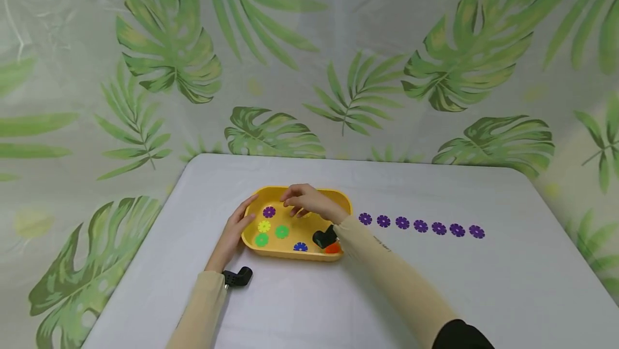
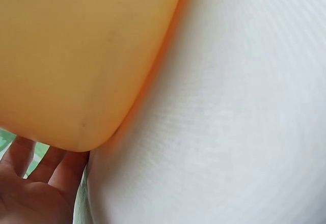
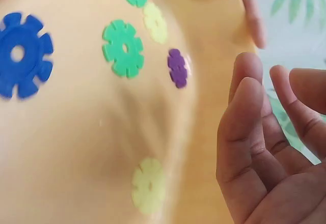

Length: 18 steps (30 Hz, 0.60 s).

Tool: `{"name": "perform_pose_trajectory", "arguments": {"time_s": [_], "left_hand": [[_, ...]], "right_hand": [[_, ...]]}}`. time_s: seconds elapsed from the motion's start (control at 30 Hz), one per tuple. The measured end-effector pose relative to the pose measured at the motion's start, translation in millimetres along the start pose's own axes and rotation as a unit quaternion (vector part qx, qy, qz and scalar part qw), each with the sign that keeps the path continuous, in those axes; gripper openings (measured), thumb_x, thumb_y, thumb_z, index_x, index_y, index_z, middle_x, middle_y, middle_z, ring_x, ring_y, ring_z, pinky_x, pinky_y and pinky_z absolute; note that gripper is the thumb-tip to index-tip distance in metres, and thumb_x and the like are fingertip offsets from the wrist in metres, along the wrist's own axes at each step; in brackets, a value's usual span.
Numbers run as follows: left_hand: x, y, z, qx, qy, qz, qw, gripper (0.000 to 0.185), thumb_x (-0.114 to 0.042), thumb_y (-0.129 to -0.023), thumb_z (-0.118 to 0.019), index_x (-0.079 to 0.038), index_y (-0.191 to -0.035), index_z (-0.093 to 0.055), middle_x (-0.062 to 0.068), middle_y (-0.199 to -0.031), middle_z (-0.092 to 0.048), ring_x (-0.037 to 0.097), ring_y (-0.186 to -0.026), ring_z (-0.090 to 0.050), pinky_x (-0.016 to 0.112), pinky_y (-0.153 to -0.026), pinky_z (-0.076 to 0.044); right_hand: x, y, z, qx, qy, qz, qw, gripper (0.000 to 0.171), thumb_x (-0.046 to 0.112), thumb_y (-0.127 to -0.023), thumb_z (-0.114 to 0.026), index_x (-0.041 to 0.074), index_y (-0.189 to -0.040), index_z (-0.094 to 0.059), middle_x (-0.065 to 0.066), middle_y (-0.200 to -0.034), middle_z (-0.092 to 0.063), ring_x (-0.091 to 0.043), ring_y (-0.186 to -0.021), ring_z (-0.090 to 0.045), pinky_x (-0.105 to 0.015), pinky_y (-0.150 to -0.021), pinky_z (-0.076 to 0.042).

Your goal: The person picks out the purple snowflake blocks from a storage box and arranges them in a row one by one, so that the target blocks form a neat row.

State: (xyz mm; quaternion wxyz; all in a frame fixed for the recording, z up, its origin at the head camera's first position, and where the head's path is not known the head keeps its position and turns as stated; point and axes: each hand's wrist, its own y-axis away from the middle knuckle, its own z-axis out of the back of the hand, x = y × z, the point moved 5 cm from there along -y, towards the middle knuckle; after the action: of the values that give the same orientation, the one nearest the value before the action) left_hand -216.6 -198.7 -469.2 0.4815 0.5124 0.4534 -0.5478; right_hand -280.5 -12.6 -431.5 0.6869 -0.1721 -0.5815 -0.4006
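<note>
A yellow tray holds several flat, notched plastic discs. My left hand grips its left end, thumb over the rim and fingers along the outer wall. Above the tray hovers my right hand, fingers loosely bent, with nothing between them in the right wrist view. Inside lie a purple disc, a yellow disc, two green discs, a blue disc and an orange-red piece partly hidden by the right wrist camera. Another yellow disc shows below the right hand.
To the right of the tray, a straight row of several purple discs runs across the white table. A leaf-patterned curtain hangs behind the table's far edge. My right forearm crosses the tray's right end.
</note>
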Motion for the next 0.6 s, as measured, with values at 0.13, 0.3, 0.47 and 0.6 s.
{"name": "perform_pose_trajectory", "arguments": {"time_s": [0.13, 0.3, 0.47, 0.6], "left_hand": [[0.0, -0.2, 0.1, 0.002, -0.001, 0.003, 1.0, 0.049, -0.012, -0.102, -0.044, -0.007, -0.149, -0.032, 0.01, -0.157, -0.019, 0.025, -0.144, -0.011, 0.043, -0.116, -0.008], [-0.4, 0.2, 0.8, 0.001, -0.001, 0.002, 1.0, 0.049, -0.011, -0.102, -0.044, -0.007, -0.149, -0.032, 0.01, -0.157, -0.02, 0.025, -0.144, -0.012, 0.043, -0.116, -0.011], [0.0, -0.3, 1.0, 0.002, -0.003, -0.003, 1.0, 0.049, -0.011, -0.102, -0.044, -0.006, -0.149, -0.032, 0.01, -0.156, -0.021, 0.024, -0.144, -0.012, 0.043, -0.116, -0.012], [0.1, -0.9, 0.5, 0.003, -0.003, -0.002, 1.0, 0.049, -0.012, -0.102, -0.045, -0.007, -0.149, -0.032, 0.01, -0.156, -0.021, 0.024, -0.143, -0.013, 0.042, -0.116, -0.012]], "right_hand": [[-3, -19, -16, -0.003, 0.013, -0.02, 1.0, 0.028, 0.01, -0.098, -0.05, -0.006, -0.12, -0.057, -0.023, -0.118, -0.058, -0.037, -0.091, -0.063, -0.041, -0.081, -0.055], [-5, -33, -29, -0.002, 0.028, -0.033, 0.999, 0.027, 0.005, -0.095, -0.051, -0.006, -0.119, -0.058, -0.022, -0.115, -0.06, -0.034, -0.09, -0.064, -0.036, -0.077, -0.056], [-10, -46, -39, 0.018, 0.016, -0.047, 0.999, 0.03, 0.0, -0.092, -0.05, -0.008, -0.12, -0.056, -0.018, -0.109, -0.06, -0.029, -0.086, -0.062, -0.032, -0.076, -0.056], [-13, -51, -44, 0.027, -0.005, -0.054, 0.998, 0.029, -0.004, -0.091, -0.049, -0.01, -0.119, -0.054, -0.019, -0.106, -0.058, -0.027, -0.083, -0.06, -0.033, -0.079, -0.056]]}}
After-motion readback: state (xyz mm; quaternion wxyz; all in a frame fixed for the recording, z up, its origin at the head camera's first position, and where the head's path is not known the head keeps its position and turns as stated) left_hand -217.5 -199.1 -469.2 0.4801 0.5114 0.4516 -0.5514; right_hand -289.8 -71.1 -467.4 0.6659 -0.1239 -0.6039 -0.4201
